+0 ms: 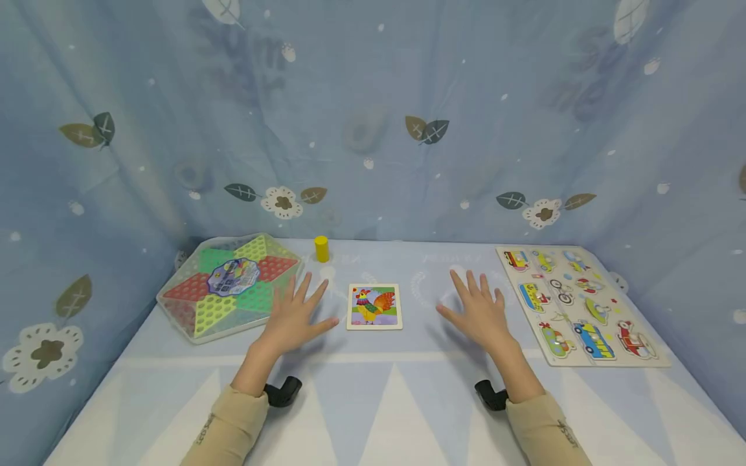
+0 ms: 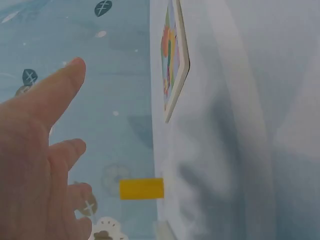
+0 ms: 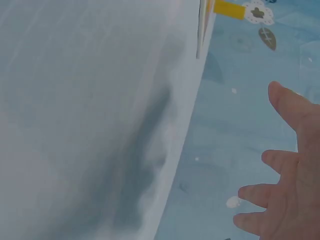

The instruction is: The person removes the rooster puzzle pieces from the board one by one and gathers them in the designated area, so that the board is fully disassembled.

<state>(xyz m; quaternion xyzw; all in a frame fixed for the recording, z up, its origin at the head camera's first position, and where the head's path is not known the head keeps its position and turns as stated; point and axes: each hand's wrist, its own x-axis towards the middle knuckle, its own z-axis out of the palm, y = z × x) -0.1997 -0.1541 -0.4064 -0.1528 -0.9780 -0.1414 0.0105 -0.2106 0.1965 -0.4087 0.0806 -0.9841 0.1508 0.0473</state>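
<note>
Close by, a left sleeve [image 1: 230, 424] and a right sleeve [image 1: 544, 430], both tan, are running off the lower edge, their dark lettering proving too small to read. Inside each wrist, a black fitting [image 1: 284, 392] is jutting inward. Farther on, the left hand [image 1: 294, 320] and the right hand [image 1: 480, 314] are hovering over the cloth-covered desk [image 1: 419, 349], fingers straight and spreading wide. Between them, touching neither, a rooster tile [image 1: 374, 307] is lying flat, picture up. To the right, near the right hand, a vehicle puzzle board [image 1: 574, 314] is lying; to the left, a hexagonal game board [image 1: 230, 288] is resting, the left hand's fingers covering part of its right side in the head view. Beyond the tile, near that board, a yellow cylinder [image 1: 322, 249] is standing upright, and a blue printed curtain [image 1: 373, 181] is hanging behind everything. In the left wrist view, the frame is cutting off the tile's top end; in the right wrist view, only a thin edge of it is showing, its picture hard to make out.
</note>
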